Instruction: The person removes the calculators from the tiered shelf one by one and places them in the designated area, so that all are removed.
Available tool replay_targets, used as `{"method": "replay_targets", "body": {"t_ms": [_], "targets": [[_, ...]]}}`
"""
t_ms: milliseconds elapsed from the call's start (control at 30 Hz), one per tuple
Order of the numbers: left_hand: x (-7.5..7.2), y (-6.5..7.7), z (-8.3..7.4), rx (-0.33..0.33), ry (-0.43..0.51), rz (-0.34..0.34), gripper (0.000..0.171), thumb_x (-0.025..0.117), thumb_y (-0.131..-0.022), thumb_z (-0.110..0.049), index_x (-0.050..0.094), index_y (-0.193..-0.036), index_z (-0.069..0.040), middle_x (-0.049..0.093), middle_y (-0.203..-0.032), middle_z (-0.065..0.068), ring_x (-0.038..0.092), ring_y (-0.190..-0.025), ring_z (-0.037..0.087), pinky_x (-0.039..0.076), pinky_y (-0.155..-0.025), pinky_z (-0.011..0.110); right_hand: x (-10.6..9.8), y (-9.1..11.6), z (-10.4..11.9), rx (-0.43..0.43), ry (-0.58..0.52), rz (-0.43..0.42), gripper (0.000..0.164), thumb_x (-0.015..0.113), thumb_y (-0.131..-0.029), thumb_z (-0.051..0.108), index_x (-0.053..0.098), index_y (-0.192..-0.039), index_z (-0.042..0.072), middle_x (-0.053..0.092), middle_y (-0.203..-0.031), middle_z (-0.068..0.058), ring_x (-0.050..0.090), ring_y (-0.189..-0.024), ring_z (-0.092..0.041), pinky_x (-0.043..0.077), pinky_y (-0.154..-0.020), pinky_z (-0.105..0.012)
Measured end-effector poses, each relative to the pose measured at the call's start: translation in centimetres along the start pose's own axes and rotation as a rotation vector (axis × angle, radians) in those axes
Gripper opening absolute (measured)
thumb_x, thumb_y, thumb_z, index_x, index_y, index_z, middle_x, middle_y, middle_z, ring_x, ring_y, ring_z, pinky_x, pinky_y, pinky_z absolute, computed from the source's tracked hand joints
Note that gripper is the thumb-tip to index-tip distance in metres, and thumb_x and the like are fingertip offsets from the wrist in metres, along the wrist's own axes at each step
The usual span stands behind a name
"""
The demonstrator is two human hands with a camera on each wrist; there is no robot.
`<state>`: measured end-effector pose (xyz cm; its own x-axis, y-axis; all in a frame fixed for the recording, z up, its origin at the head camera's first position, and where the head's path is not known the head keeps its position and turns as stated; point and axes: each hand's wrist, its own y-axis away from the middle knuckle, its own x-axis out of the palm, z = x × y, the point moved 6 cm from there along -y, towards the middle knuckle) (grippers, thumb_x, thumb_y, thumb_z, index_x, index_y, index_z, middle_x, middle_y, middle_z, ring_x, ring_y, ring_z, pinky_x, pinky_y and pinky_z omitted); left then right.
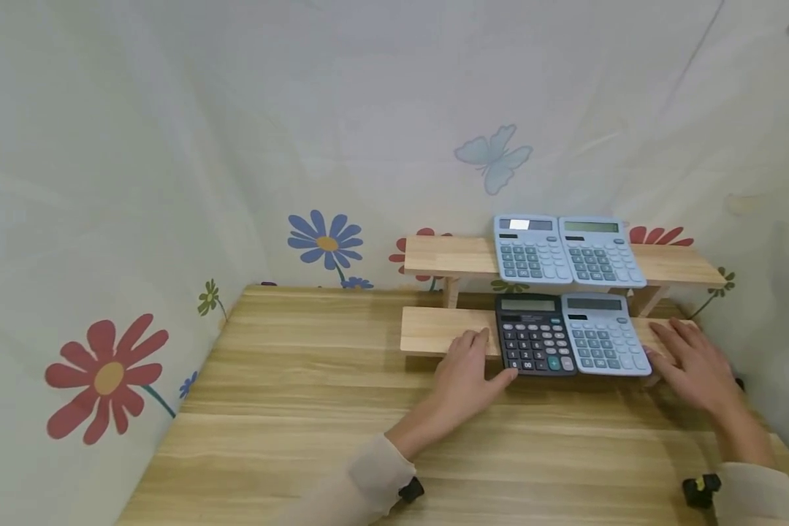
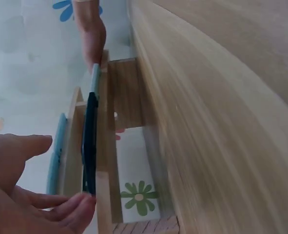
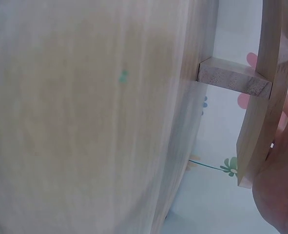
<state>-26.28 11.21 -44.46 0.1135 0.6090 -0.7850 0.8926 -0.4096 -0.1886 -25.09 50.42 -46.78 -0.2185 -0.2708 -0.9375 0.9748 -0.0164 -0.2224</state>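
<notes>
On the lower tier of a light wooden two-tier shelf (image 1: 443, 329), a black calculator (image 1: 535, 336) and a light blue calculator (image 1: 605, 336) lean side by side. My left hand (image 1: 463, 376) is at the black one's left edge, its thumb by the lower left corner and its fingers over the bare board. In the left wrist view that calculator (image 2: 88, 141) appears edge-on beyond the loosely bent fingers. At the other end, my right hand (image 1: 693, 365) rests on the board, thumb right at the blue calculator's lower right edge. The right wrist view catches only part of this hand (image 3: 280, 175).
Two more light blue calculators, a left one (image 1: 535, 252) and a right one (image 1: 600, 252), stand on the upper tier (image 1: 447, 254). The shelf sits on a wood-grain table (image 1: 302, 394) before a flower-printed curtain (image 1: 381, 131). Straps with black devices (image 1: 700, 491) circle both wrists.
</notes>
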Motion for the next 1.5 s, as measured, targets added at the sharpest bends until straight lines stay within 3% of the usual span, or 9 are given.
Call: {"method": "replay_targets", "body": {"t_ms": [100,233,333,467,600,733,1033,1267,1500], "targets": [[-0.7,0.6,0.4,-0.016,0.179,0.031,0.068,0.071,-0.100,-0.051,0.057,-0.148,-0.004,0.065,-0.128,0.003,0.064,-0.113,0.013,0.057,-0.096,0.030,-0.5,0.1,0.0,0.005,0.005,-0.003,0.072,0.046,-0.110,0.047,0.033,-0.161,-0.002,0.019,-0.166,-0.038,0.007,-0.153,-0.061,0.014,-0.111,-0.086],[-0.1,0.8,1.0,-0.095,0.457,0.114,0.056,0.072,-0.100,-0.050,0.068,-0.135,-0.007,0.072,-0.111,-0.007,0.068,-0.100,0.006,0.058,-0.086,0.024,-0.5,0.2,-0.3,0.005,-0.001,-0.002,0.072,0.046,-0.110,0.047,0.032,-0.161,-0.002,0.018,-0.166,-0.037,0.006,-0.154,-0.061,0.010,-0.113,-0.085],[1.4,0.8,1.3,-0.201,0.678,0.184,0.053,0.071,-0.101,-0.046,0.068,-0.133,-0.003,0.076,-0.107,-0.003,0.073,-0.103,0.014,0.061,-0.089,0.030,-0.3,0.2,-0.6,-0.001,-0.003,-0.003,0.071,0.047,-0.110,0.046,0.033,-0.161,-0.001,0.020,-0.165,-0.038,0.006,-0.153,-0.061,0.010,-0.113,-0.086],[4.0,0.9,1.1,-0.355,1.069,0.234,0.054,0.070,-0.105,-0.025,0.055,-0.140,0.013,0.076,-0.114,0.016,0.075,-0.110,0.030,0.061,-0.097,0.040,0.2,0.3,-0.6,-0.010,-0.002,-0.004,0.071,0.048,-0.109,0.046,0.035,-0.160,-0.001,0.022,-0.164,-0.038,0.010,-0.152,-0.062,0.013,-0.110,-0.086],[5.9,0.8,0.8,-0.483,1.398,0.211,0.045,0.067,-0.105,-0.012,0.054,-0.138,0.015,0.073,-0.120,0.021,0.073,-0.114,0.032,0.059,-0.101,0.039,0.5,0.3,-0.5,-0.006,-0.008,-0.003,0.071,0.048,-0.109,0.047,0.035,-0.160,-0.001,0.021,-0.165,-0.038,0.011,-0.151,-0.063,0.013,-0.111,-0.086],[6.7,0.3,0.6,-0.559,1.583,0.150,0.031,0.069,-0.103,-0.010,0.064,-0.128,0.008,0.074,-0.117,0.018,0.072,-0.115,0.034,0.057,-0.104,0.041,0.5,0.3,-0.3,0.005,-0.014,-0.001,0.073,0.048,-0.109,0.048,0.034,-0.161,0.000,0.019,-0.166,-0.037,0.009,-0.152,-0.062,0.010,-0.112,-0.086],[6.2,0.2,1.0,-0.605,1.659,0.134,0.028,0.071,-0.102,-0.012,0.069,-0.126,0.003,0.075,-0.115,0.022,0.073,-0.113,0.041,0.055,-0.106,0.048,0.3,-0.1,0.0,-0.009,-0.014,-0.008,0.073,0.049,-0.109,0.048,0.034,-0.161,0.000,0.020,-0.166,-0.036,0.009,-0.153,-0.061,0.010,-0.113,-0.086],[4.4,0.0,1.1,-0.534,1.600,0.271,0.033,0.070,-0.104,-0.023,0.069,-0.128,0.000,0.074,-0.119,0.025,0.072,-0.114,0.042,0.062,-0.094,0.039,-0.5,-0.1,0.1,-0.004,-0.008,-0.011,0.072,0.047,-0.109,0.047,0.033,-0.161,-0.001,0.019,-0.166,-0.037,0.008,-0.153,-0.062,0.010,-0.114,-0.085],[4.0,-0.1,0.5,-0.475,1.515,0.406,0.035,0.067,-0.106,-0.024,0.065,-0.135,-0.006,0.075,-0.119,0.023,0.074,-0.111,0.037,0.062,-0.093,0.038,-0.1,0.1,-0.1,-0.005,-0.014,-0.009,0.071,0.048,-0.109,0.046,0.035,-0.160,-0.001,0.021,-0.165,-0.038,0.006,-0.154,-0.061,0.009,-0.113,-0.085]]}}
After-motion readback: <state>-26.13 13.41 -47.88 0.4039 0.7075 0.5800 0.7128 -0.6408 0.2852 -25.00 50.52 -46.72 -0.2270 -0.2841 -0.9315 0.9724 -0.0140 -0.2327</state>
